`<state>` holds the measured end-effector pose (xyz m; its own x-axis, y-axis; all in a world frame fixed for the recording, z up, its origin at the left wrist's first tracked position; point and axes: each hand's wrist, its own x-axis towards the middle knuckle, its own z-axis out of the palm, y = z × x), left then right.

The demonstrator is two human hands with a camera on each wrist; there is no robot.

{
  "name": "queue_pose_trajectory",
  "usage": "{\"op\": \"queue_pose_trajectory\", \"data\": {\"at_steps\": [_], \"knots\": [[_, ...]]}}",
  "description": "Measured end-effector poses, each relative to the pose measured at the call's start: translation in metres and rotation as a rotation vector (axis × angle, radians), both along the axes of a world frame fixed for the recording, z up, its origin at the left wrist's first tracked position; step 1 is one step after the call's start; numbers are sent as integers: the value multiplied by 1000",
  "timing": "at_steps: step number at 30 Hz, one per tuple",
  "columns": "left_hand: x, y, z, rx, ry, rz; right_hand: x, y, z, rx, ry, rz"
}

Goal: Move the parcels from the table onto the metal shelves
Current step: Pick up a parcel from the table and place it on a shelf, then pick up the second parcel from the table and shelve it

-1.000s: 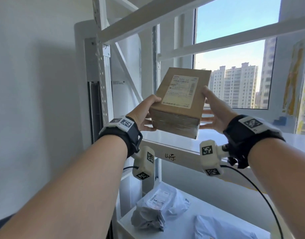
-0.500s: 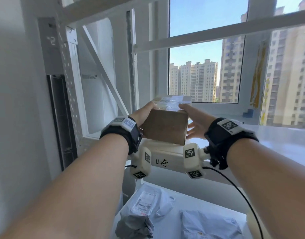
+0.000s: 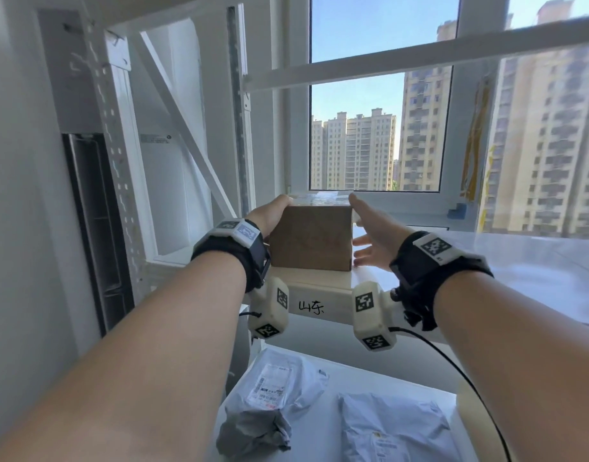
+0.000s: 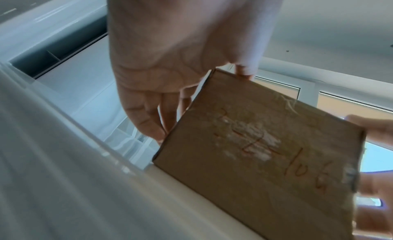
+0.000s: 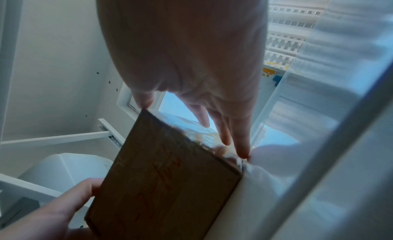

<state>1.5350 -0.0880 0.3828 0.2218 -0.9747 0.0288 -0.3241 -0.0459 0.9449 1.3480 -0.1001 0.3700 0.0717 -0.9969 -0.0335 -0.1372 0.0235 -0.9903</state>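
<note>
The brown box [image 3: 311, 240] sits at the front edge of the white shelf [image 3: 319, 283], with a hand close on each side. To the right of it the shelf top is bare and wide. To the left, a slanted white bar [image 3: 186, 128] and a post with holes [image 3: 119, 155] crowd the corner. A white bar [image 3: 419, 61] runs across above. The shelf below [image 3: 323, 425] holds a grey bag [image 3: 269, 405] and a white bag [image 3: 393, 431], with a thin gap between them.
</note>
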Motion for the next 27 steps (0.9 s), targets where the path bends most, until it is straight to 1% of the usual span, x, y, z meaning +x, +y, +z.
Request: {"op": "queue_pose_trajectory", "data": {"at_steps": [2, 4, 5, 7, 9, 10, 11, 13, 16, 18, 21, 24, 27], "knots": [[-2, 3, 2, -54, -48, 69, -6, 9, 0, -36, 57, -27], [-5, 9, 7, -157, -118, 173, -12, 17, 1, -100, 163, -101], [-7, 12, 10, -225, -182, 226, -16, 22, 1, -139, 240, -150], [-17, 22, 18, -365, -352, 284, -25, 36, 2, -246, 472, -240], [-35, 33, 22, -505, -458, 265, -39, 54, 2, -354, 691, -295], [-47, 39, 22, -559, -485, 230, -46, 63, 1, -381, 768, -313], [-60, 43, 22, -599, -498, 186, -54, 73, 0, -388, 806, -334], [-90, 55, 17, -656, -503, 64, -74, 94, -6, -419, 836, -421], [-141, 72, -4, -684, -540, -165, -104, 132, -17, -421, 899, -562], [-176, 87, -24, -680, -568, -287, -123, 159, -28, -380, 939, -640], [-226, 116, -56, -639, -561, -444, -156, 200, -48, -304, 994, -723], [-272, 144, -86, -613, -600, -585, -192, 239, -76, -178, 1039, -794], [-315, 168, -114, -583, -680, -728, -231, 272, -108, -29, 1039, -816]]}}
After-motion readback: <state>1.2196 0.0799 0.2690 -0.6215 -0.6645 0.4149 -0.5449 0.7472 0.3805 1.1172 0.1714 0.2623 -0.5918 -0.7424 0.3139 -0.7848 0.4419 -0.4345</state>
